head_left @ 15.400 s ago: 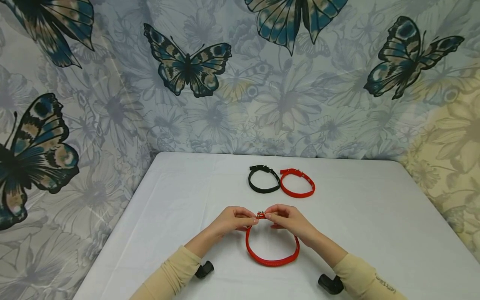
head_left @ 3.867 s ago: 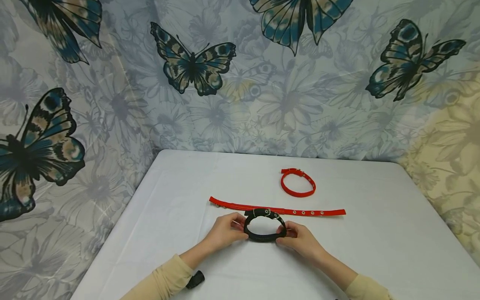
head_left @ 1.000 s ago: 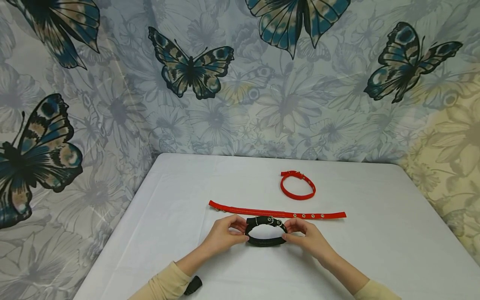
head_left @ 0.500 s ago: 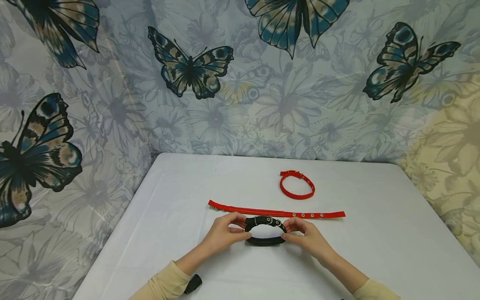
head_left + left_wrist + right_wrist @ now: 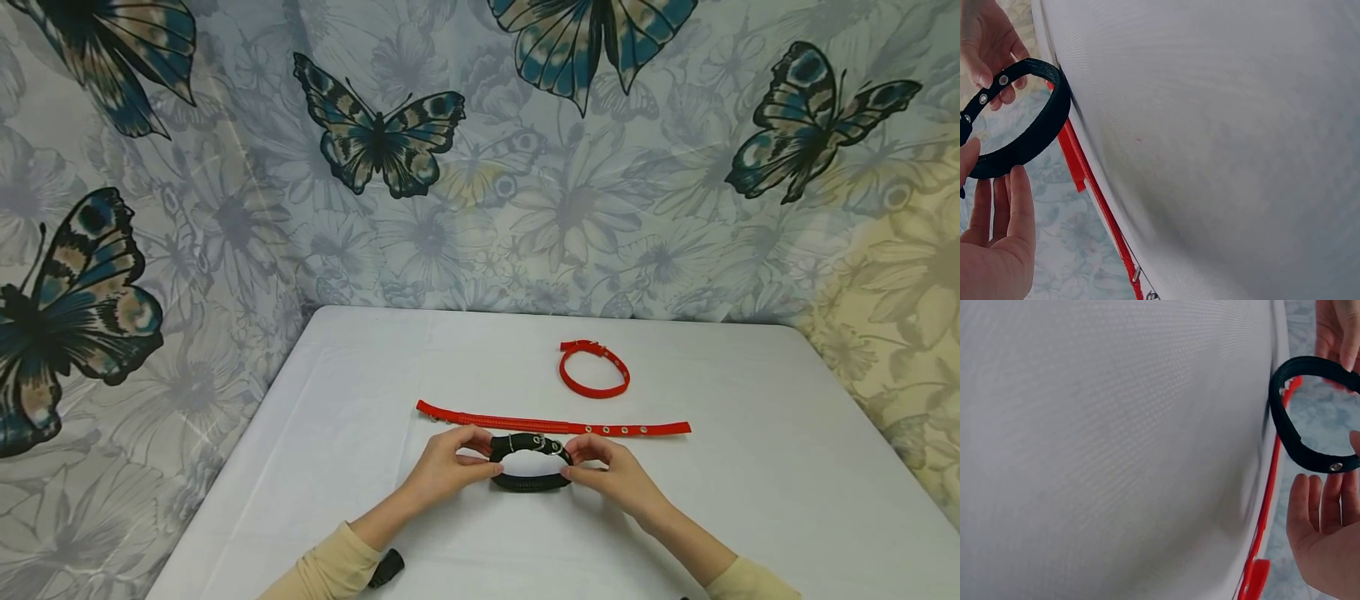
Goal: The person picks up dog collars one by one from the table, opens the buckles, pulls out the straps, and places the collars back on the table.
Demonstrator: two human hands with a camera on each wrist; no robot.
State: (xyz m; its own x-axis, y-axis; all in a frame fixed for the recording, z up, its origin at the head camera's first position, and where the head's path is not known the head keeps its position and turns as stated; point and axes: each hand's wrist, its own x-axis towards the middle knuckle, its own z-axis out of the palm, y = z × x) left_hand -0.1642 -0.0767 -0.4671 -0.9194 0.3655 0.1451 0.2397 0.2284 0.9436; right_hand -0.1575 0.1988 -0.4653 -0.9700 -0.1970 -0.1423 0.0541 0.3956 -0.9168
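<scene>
A black buckled collar [image 5: 531, 483] forms a loop close over the white table, its metal buckle and eyelets on the far side. My left hand [image 5: 447, 463] pinches its left side between thumb and fingers. On the opposite side, my right hand [image 5: 621, 477] holds it the same way. The left wrist view shows the collar [image 5: 1041, 134] with eyelets near the other hand. In the right wrist view, the thumb and fingers meet the black band [image 5: 1282, 419] from both faces. Just behind lies a red collar [image 5: 510, 423], unbuckled and stretched out straight.
Farther back on the white table [image 5: 360, 358] lies another red collar [image 5: 595, 392], buckled into a loop. A black object [image 5: 387, 569] shows beside the left sleeve. A butterfly-patterned cloth [image 5: 487, 250] hangs behind the table.
The nearer red collar, earlier a loop between both hands, has been unbuckled and laid straight. The black collar has come forward from the back into both hands. Over the last second, little moves.
</scene>
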